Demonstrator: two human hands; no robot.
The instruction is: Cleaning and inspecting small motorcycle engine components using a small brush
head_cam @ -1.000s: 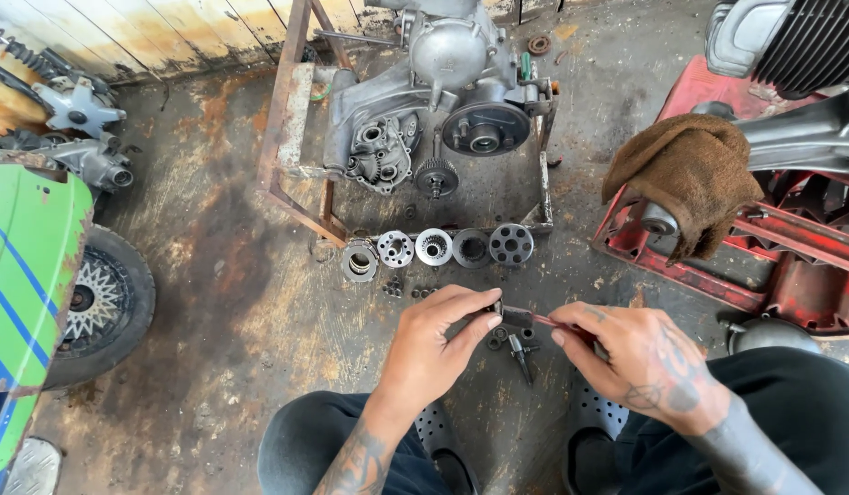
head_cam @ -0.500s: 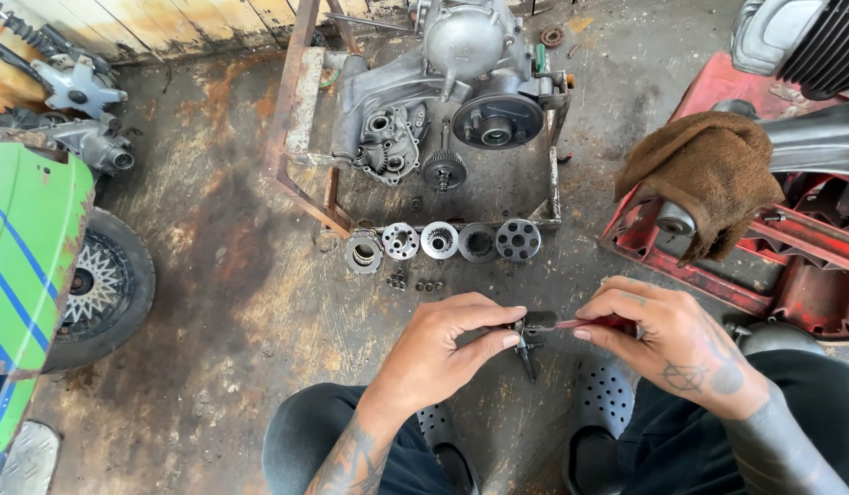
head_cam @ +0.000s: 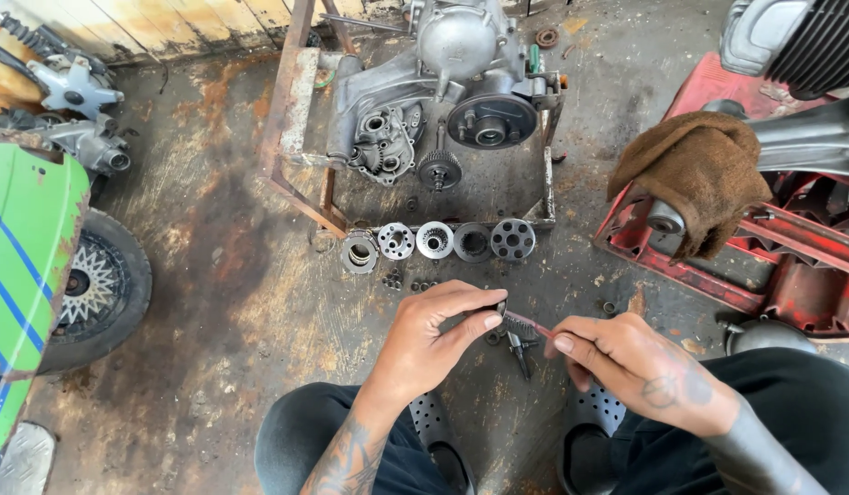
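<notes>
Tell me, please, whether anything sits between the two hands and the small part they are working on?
Nothing visible does. The left hand pinches the small metal part at its fingertips, and the right hand holds a thin red-handled tool right against it. The row of round gear parts lies further off on the floor, clear of both hands.

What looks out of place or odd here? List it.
A brown rag is draped over a metal part on the red frame. The concrete floor carries dark oil and rust stains. Five round metal parts lie in a neat row. Both the left hand and right hand pinch a small part; nothing looks spilled.
</notes>
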